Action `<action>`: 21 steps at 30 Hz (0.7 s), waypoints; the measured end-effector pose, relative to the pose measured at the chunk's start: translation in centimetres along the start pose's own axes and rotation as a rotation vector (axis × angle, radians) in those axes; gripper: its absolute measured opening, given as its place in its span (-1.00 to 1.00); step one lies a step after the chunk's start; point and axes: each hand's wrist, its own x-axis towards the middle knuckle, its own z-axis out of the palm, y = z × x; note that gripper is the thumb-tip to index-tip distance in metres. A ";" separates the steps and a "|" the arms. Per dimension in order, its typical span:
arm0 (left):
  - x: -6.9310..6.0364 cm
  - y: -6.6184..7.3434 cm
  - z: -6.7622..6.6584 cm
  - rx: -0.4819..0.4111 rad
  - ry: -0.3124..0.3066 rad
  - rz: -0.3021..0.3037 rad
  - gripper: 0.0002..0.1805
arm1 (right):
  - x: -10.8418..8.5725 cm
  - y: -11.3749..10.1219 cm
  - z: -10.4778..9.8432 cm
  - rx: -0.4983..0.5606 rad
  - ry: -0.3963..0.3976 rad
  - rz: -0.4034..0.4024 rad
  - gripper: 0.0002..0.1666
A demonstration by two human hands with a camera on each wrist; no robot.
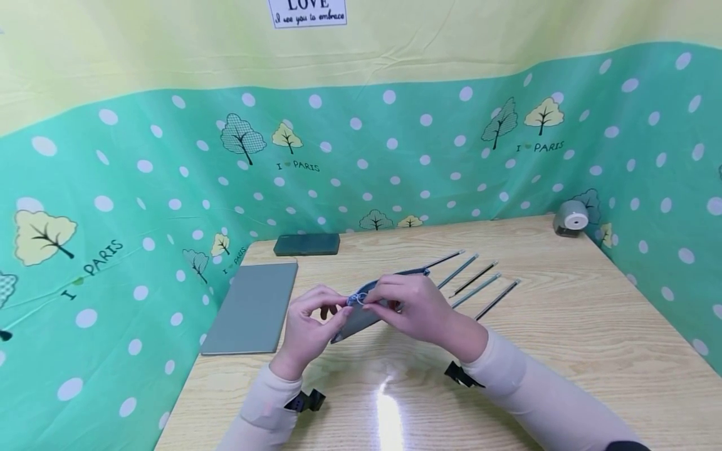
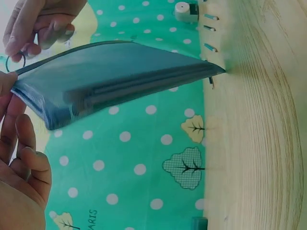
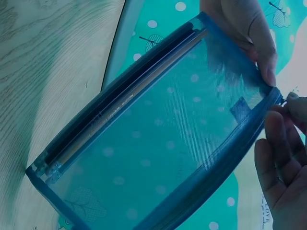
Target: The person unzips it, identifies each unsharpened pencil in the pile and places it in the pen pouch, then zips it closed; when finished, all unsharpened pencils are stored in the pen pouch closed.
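A translucent blue-grey mesh zip pouch (image 3: 158, 139) hangs tilted between my hands, above the table. Several long, slim items, seemingly pencils (image 3: 115, 112), lie inside along its lower edge. My left hand (image 1: 313, 322) pinches the pouch's upper corner between thumb and fingers, by the end of the zip. Close beside it, my right hand (image 1: 414, 310) pinches a small ring-shaped zip pull (image 1: 361, 298) at that same corner. The right hand covers part of the pouch in the head view. How far the zip stands open, I cannot tell.
Several pencils (image 1: 472, 278) lie side by side on the wooden table (image 1: 564, 351), beyond and right of the pouch. A grey flat board or notebook (image 1: 254, 307) is at left, a dark green case (image 1: 307, 244) behind it. A small grey-white device (image 1: 571, 218) stands at the far right corner.
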 end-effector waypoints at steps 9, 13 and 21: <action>-0.2 -0.4 0.0 0.009 -0.026 -0.006 -0.78 | -0.2 0.7 -0.1 0.133 0.041 0.138 -0.88; -0.2 -0.3 0.0 0.023 -0.035 0.014 -0.75 | 0.0 0.4 -0.1 0.201 0.048 0.277 -0.86; -0.2 -0.5 0.0 0.044 -0.037 0.036 -0.73 | 0.2 0.3 -0.3 0.225 0.007 0.505 -0.90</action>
